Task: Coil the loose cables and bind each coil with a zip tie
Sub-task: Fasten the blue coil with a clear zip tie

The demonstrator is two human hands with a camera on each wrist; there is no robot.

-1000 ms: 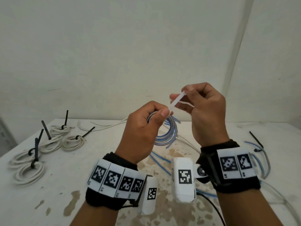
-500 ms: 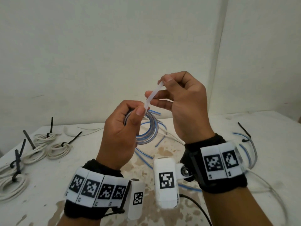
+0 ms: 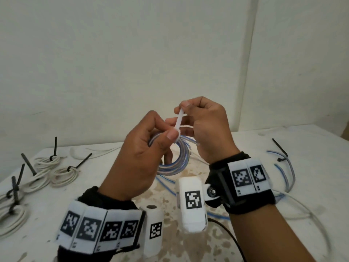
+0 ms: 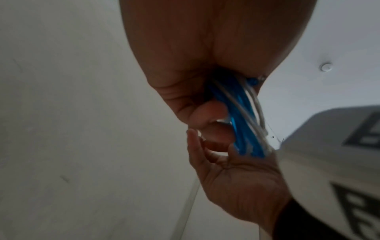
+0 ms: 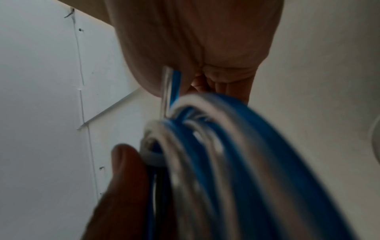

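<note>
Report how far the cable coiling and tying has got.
Done: several white cable coils lie at the table's left, each bound with a black zip tie. In hand: the left hand grips a blue-and-clear cable coil while the right hand pulls a white zip tie. Left: loose blue-and-clear cable lies at the right.

Bare workroom: stained white table (image 3: 311,167), plain walls (image 3: 132,53), tied cable coils (image 3: 62,173).
</note>
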